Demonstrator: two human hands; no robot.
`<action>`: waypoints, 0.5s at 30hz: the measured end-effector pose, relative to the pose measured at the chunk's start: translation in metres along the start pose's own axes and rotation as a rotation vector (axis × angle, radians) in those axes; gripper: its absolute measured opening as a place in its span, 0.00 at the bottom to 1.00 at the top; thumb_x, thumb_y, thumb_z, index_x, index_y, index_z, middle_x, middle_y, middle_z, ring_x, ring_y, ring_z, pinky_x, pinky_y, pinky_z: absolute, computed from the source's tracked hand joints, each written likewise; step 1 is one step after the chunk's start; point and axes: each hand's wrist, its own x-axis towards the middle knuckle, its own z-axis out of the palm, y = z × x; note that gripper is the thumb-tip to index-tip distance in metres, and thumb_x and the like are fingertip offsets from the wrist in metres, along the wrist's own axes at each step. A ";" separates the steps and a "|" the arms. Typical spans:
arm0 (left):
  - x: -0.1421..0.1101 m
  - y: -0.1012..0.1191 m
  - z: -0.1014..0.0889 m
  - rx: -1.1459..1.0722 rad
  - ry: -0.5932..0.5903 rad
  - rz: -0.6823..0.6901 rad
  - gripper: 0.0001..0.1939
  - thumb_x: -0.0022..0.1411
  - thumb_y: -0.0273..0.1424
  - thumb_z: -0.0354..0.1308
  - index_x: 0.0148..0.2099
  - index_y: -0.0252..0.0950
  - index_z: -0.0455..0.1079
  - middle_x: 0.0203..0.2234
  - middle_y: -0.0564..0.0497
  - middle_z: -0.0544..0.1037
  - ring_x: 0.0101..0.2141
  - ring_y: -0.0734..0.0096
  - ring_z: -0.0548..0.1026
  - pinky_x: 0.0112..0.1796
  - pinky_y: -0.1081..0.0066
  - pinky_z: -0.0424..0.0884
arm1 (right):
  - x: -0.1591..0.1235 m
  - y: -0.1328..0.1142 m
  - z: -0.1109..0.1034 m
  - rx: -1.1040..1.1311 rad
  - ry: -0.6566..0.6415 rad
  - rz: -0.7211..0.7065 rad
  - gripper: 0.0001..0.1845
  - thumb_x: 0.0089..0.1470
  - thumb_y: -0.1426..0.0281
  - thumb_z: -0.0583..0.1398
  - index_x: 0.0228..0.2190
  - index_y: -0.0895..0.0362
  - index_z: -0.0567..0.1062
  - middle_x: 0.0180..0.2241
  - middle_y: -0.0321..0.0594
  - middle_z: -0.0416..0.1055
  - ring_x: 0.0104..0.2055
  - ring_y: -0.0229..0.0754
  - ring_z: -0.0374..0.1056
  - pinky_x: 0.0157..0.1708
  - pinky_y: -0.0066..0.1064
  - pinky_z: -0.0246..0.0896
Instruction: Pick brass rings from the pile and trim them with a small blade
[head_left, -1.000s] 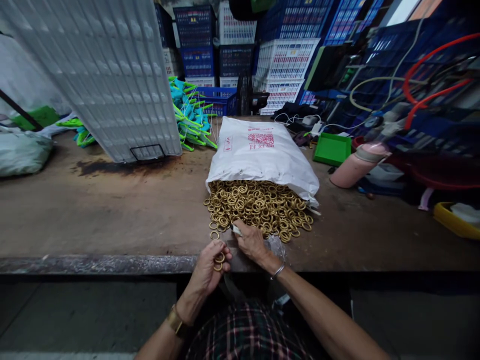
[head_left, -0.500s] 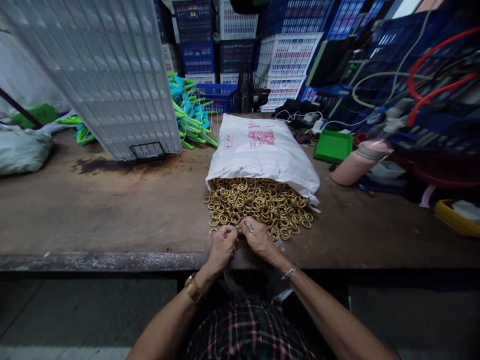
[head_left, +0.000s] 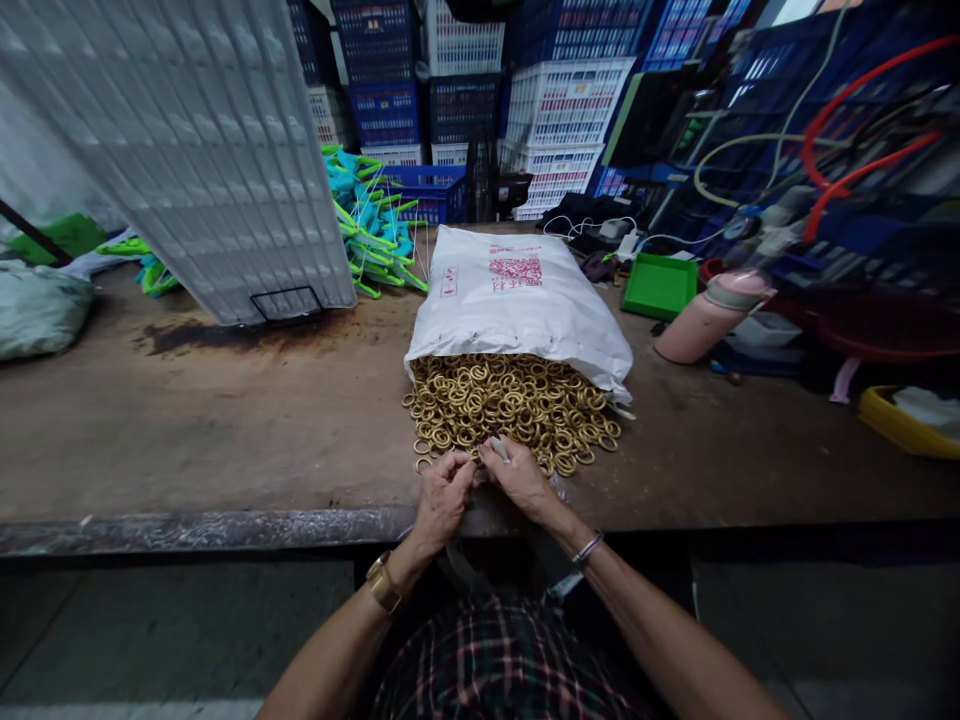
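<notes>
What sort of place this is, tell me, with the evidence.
Probably a workshop or packing room: stacked plastic crates at the back, a stained worktable, and a white sack spilling many gold-coloured rings.

1 pink bottle (head_left: 694, 328) stands just beside 1 green tray (head_left: 660, 285).

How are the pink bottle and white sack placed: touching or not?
Apart; the head view shows brown tabletop between the pink bottle and white sack.
</notes>
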 end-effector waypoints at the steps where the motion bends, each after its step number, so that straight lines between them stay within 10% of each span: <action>1: -0.001 0.001 0.000 0.009 0.001 0.013 0.13 0.52 0.39 0.55 0.30 0.32 0.68 0.16 0.57 0.65 0.16 0.82 0.58 0.18 0.79 0.54 | 0.000 0.002 0.000 -0.002 -0.009 0.009 0.14 0.50 0.60 0.52 0.20 0.56 0.62 0.17 0.28 0.56 0.22 0.32 0.51 0.22 0.23 0.50; 15: -0.013 0.004 -0.004 -0.141 -0.183 -0.174 0.19 0.53 0.47 0.52 0.29 0.34 0.63 0.17 0.57 0.64 0.14 0.83 0.56 0.15 0.80 0.51 | -0.006 -0.006 0.001 -0.049 -0.072 0.003 0.12 0.49 0.64 0.51 0.19 0.57 0.64 0.19 0.30 0.61 0.24 0.33 0.55 0.26 0.25 0.51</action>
